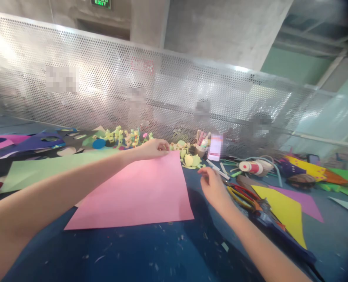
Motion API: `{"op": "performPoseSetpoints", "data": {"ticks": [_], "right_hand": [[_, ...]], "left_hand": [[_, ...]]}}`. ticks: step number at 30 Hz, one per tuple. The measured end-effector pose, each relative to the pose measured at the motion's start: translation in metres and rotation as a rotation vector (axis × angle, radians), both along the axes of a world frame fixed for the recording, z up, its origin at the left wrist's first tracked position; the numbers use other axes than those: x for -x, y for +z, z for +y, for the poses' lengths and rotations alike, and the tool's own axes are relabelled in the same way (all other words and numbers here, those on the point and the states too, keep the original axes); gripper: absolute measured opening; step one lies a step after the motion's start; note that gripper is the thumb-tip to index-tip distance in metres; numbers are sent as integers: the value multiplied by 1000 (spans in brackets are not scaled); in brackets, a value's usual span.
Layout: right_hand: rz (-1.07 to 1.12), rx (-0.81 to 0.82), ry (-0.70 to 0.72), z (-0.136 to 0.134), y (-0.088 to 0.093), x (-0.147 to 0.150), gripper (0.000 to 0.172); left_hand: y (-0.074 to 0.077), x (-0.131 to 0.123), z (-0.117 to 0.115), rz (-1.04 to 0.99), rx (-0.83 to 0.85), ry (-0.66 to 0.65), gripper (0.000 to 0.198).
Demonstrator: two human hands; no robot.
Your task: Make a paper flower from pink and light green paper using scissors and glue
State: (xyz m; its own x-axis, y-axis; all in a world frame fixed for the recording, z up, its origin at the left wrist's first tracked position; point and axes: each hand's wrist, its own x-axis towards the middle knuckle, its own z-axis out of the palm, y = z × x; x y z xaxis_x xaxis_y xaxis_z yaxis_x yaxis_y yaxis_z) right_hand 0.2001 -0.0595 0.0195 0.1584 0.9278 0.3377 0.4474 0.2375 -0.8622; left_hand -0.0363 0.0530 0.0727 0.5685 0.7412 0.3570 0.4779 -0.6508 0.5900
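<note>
A large pink sheet lies on the dark blue table in front of me. My left hand is at its far edge, near the far right corner, with fingers curled and pinching the edge. To the right of the sheet, my right hand hovers over the table with fingers loosely bent and apart, holding nothing. Just beyond it lie white sticks. Pliers with red and yellow handles rest beside my right wrist. Under my left forearm, a pale green sheet extends to the left.
Small yellow-green figures line the back, by a perforated metal screen. A phone leans beside a cup of sticks. A white-and-red roll, a yellow sheet and a dark blue tool lie right. Purple cut-outs lie left.
</note>
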Motion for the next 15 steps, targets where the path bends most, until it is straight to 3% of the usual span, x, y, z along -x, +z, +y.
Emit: {"op": "performPoseSetpoints", "data": {"ticks": [4,10,15], "right_hand": [[54,-76,-48,3,7,-7,17],[319,-66,-35,9,9,-4,39],[353,-150,-116,12,16,-27,47]], "left_hand": [[3,-1,-4,0,11,-9,21],[3,-10,-6,1,1,-36,20],[0,-23,-7,-1,0,-42,18]]}}
